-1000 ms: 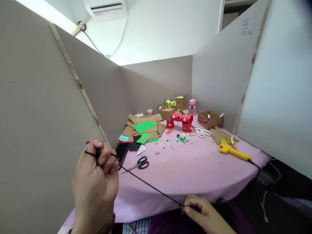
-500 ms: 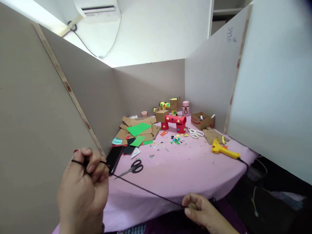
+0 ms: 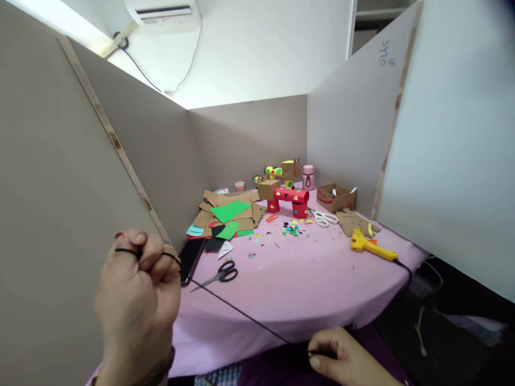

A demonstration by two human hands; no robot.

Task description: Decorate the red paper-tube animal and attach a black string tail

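Since the earlier frames our left hand (image 3: pixel 137 300) has risen a little at the lower left of the frame, while our right hand (image 3: pixel 341 356) has dropped lower toward the bottom edge, so the black thread (image 3: pixel 237 308) between them now slopes more steeply. The left hand is a closed fist with the thread looped over its fingers (image 3: pixel 155 257); the right hand pinches the thread's other end near the bottom centre.

The right wrist is cut off by the bottom edge, and what lies under that hand is dark and hard to make out. We cannot tell where the thread ends past the pinch.

The thread runs over the near edge of the pink table (image 3: pixel 306 289), just in front of the black scissors (image 3: pixel 219 274). The middle of the table is mostly bare; the glue gun (image 3: pixel 368 245) lies well apart at the right.
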